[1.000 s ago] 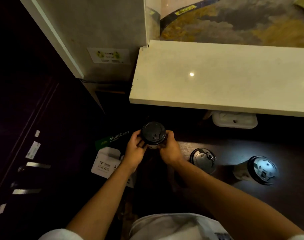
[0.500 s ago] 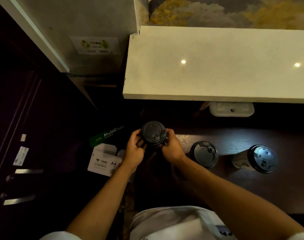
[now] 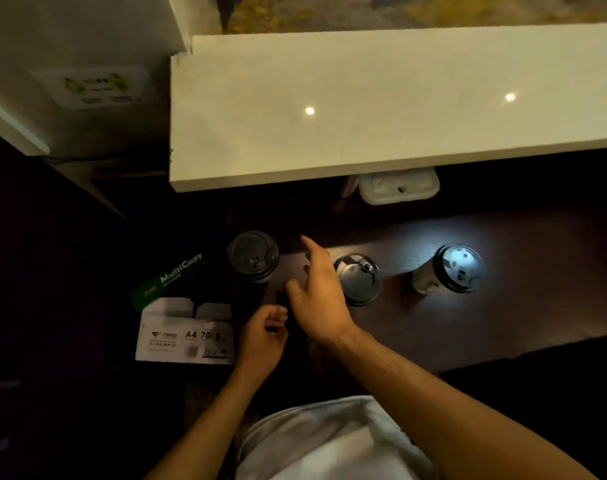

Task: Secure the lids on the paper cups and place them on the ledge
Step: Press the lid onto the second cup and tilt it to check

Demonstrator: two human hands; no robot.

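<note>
Both hands have let go of the left cup, which now stands with its lid on just past the empty, loosely curled left hand, while the open right hand reaches toward the middle cup, the ledge still bare.

Right hand reaches forward, fingers spread and empty; left hand seems loosely curled, holding nothing.

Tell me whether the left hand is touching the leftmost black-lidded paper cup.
Apart. The head view shows the left hand empty, below the leftmost black-lidded paper cup, with dark tabletop between them.
</note>
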